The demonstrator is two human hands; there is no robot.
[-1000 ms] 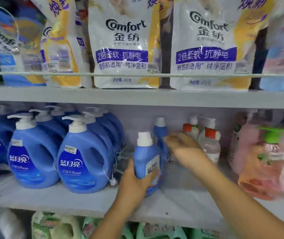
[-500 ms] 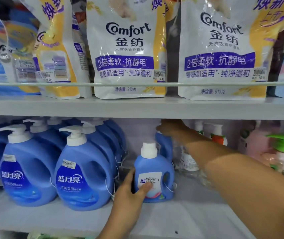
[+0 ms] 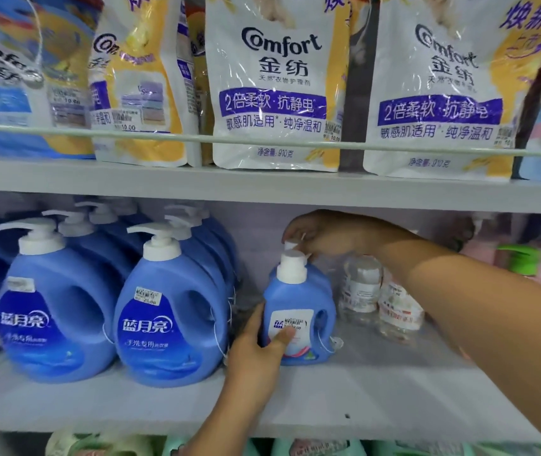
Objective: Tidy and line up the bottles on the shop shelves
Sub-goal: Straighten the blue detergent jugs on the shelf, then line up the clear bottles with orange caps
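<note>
Both hands on small blue bottles, middle shelf.

I see the left hand wrapped round the near small blue bottle, thumb pressed on its white label, fingers behind its left side. The bottle stands upright on the grey shelf, white cap up, just right of the row of big blue pump bottles. The right hand reaches in from the right, under the upper shelf, fingers curled down on the white cap of a second bottle directly behind the first; only that cap shows, its body is hidden. Two clear bottles stand near the right of the blue one, partly behind the right forearm. White refill pouches line the upper shelf. A green-capped bottle sits far right, blurred.
</note>
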